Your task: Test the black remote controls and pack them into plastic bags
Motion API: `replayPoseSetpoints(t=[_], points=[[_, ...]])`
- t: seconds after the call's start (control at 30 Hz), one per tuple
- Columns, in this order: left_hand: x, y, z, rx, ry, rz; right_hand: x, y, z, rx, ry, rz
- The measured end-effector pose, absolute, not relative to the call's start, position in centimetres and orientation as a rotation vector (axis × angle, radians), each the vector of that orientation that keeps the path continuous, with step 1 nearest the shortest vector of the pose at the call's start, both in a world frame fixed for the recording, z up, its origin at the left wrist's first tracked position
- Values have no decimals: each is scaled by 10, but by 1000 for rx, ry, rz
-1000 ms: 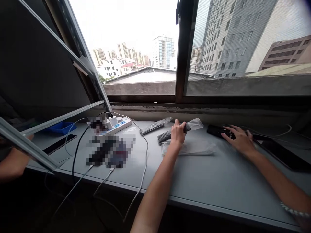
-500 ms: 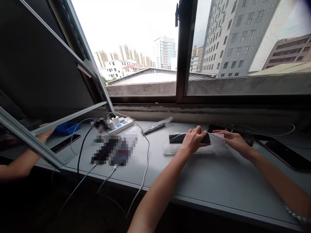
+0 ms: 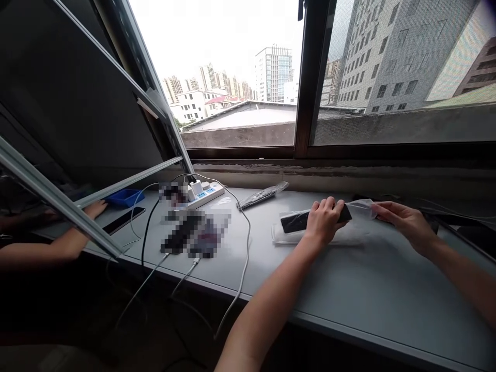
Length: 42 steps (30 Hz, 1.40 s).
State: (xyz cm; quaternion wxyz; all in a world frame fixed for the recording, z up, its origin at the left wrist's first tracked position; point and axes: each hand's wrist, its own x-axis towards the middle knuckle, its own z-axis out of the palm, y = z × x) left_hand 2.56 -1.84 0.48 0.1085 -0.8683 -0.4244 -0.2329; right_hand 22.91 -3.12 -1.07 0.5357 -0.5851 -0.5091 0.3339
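Below the wide window (image 3: pixel 302 103), on the grey desk (image 3: pixel 349 294), a slim black object (image 3: pixel 294 223) lies in a clear plastic sleeve (image 3: pixel 362 207), tilted a little and above a second, flat plastic bag (image 3: pixel 279 238). From where I stand, the person's left hand (image 3: pixel 325 219) grips the object from above, the fingers bent over it and pressed close together; how the thumb sits I cannot quite tell. Just to the right, the right hand (image 3: pixel 405 225) pinches the loose end of the sleeve between thumb and forefinger; I cannot tell how the other fingers lie behind them.

Near the wall, left of the hands, another dark piece (image 3: pixel 261 197) rests in clear wrapping. Beyond it sits a white power strip (image 3: pixel 211 193) with plugs in it, and a pale cable (image 3: pixel 248 253) loops down past the desk's front edge. Beside the strip, some things are blurred out. Past the slanting metal frame (image 3: pixel 129 179), a co-worker's hand (image 3: pixel 95 208) rests near a blue tray (image 3: pixel 135 199), close to a flat dark slab (image 3: pixel 124 221). At the far right, partly behind the right forearm, lies a dark flat device (image 3: pixel 467 240).
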Motion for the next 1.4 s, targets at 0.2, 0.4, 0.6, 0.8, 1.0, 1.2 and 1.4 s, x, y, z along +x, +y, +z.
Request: replayPoseSetpoints(t=[0.2, 0.4, 0.6, 0.8, 1.0, 1.2, 1.4], points=[[28, -19, 4, -2531, -1216, -689, 229, -30, -12, -1436, -1257, 873], [26, -19, 11, -2559, -1130, -692, 239, -24, -17, -1222, -1214, 1254], [27, -25, 13, -2615, -1011, -669, 237, -27, -22, -1294, -1348, 1201], [30, -31, 13, -2671, -969, -671, 237, -29, -21, -1340, -1402, 1163], [32, -31, 13, -2690, -973, -650, 234, -32, -19, -1339, -1350, 1082], [31, -33, 14, -2677, -952, -595, 233, -37, -11, -1380, -1414, 1088], [34, -38, 15, -2602, -936, -632, 229, -43, -3, -1310, -1456, 1157]])
